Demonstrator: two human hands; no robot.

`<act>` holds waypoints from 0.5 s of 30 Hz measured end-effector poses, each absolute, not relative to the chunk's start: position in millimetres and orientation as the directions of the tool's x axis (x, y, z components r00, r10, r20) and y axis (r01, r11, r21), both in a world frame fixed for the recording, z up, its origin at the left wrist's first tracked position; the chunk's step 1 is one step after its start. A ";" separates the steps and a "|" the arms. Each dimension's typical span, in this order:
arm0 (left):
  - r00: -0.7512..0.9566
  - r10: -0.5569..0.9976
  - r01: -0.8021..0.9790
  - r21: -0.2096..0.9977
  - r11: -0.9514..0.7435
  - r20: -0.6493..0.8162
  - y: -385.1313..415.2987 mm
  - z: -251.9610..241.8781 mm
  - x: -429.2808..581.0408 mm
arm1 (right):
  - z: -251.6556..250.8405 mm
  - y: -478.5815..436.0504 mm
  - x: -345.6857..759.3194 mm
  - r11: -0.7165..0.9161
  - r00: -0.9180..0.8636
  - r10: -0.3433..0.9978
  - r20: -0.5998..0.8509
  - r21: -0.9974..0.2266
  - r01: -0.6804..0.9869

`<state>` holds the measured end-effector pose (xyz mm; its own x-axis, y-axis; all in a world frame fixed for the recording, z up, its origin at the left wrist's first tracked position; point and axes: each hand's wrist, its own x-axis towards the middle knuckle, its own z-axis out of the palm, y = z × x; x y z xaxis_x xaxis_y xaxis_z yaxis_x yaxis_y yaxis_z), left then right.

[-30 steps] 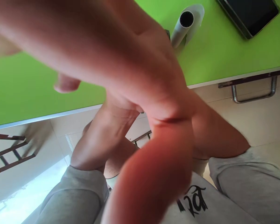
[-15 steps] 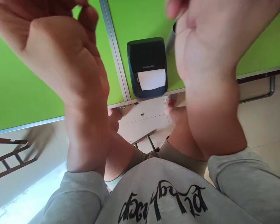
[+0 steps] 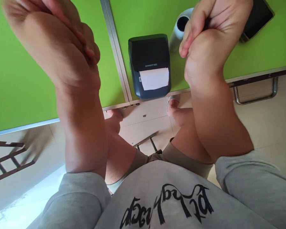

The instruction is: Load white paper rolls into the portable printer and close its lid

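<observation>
Both my hands are raised above a green tabletop, near the top of the head view. My left hand [image 3: 59, 41] is closed, its fingers curled in toward the palm; I see nothing in it. Curled the same way, my right hand [image 3: 212, 31] is closed with nothing visible between its fingers. Between the two forearms a black label printer [image 3: 149, 52] rests near the table edge, a blank white label [image 3: 154, 79] lying across its front. A white roll with a dark hollow core [image 3: 175, 35] stands beside the printer, partly hidden behind my right hand.
A dark phone [image 3: 258, 19] lies on the green table [image 3: 33, 86], right of my right hand. A metal seam [image 3: 116, 54] runs between two table panels. Below the edge are a metal bar [image 3: 255, 100], my legs, and a metal frame [image 3: 11, 159] at the left.
My hands have come further into view, with their fingers now curled in. The right forearm has shifted slightly, uncovering the phone and more of the white roll. The printer stays in place.
</observation>
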<state>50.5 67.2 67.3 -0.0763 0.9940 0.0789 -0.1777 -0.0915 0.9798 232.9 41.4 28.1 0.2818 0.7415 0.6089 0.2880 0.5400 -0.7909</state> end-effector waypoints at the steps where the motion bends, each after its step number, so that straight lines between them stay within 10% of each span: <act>1: -0.090 0.988 -0.145 0.980 -0.139 0.126 67.8 63.1 49.9 | 25.6 41.9 232.7 0.531 0.289 0.742 0.605 -0.794 0.298; 5: -0.080 0.918 0.050 0.921 -0.385 0.388 72.4 43.9 42.0 | 23.7 34.9 233.3 0.426 0.270 0.807 0.525 -0.834 0.350; 10: 0.147 0.973 0.568 0.790 -0.230 0.178 69.4 18.2 25.9 | 24.1 16.6 233.0 0.111 0.208 0.940 0.271 -0.818 0.564; 15: 0.333 0.935 0.643 0.694 -0.323 0.126 55.8 -1.8 25.7 | 19.2 12.1 229.7 0.013 0.164 0.970 0.181 -0.709 0.705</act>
